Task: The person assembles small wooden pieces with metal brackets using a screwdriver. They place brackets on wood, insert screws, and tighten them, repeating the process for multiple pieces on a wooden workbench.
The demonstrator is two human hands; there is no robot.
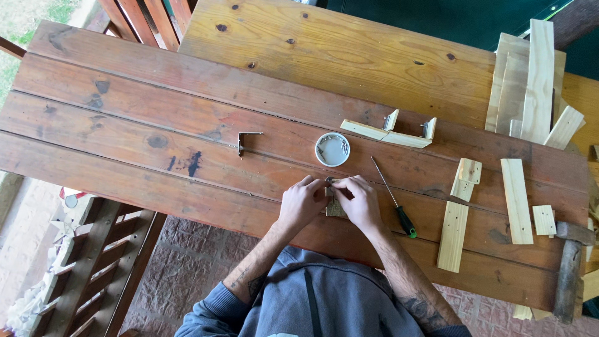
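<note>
A person is sitting at a long reddish-brown plank bench, seen from above, with both forearms reaching forward.

Toward the left of the bench, a small metal angle bracket is lying alone on the planks, well apart from the hands. Further right, a small round white dish is sitting just beyond the hands; what it is holding is too small to tell.

At the near edge, the left hand and the right hand are meeting over a small wooden block. Both hands are curled, fingertips pinching a small dark metal piece at the block's far end. Judging by this, the step in hand is seating that piece on the block, and the next move would call for holding it steady while reaching for a tool.

Just right of the right hand, a thin screwdriver with a green handle is lying at a slant, within easy reach. Beyond it, an assembly of pale wooden strips with brackets is resting. Further right, short pale wood pieces are lying scattered, with a stack of longer slats at the far right. A hammer is lying at the near right edge. Nothing is standing between the hands and the screwdriver.
</note>
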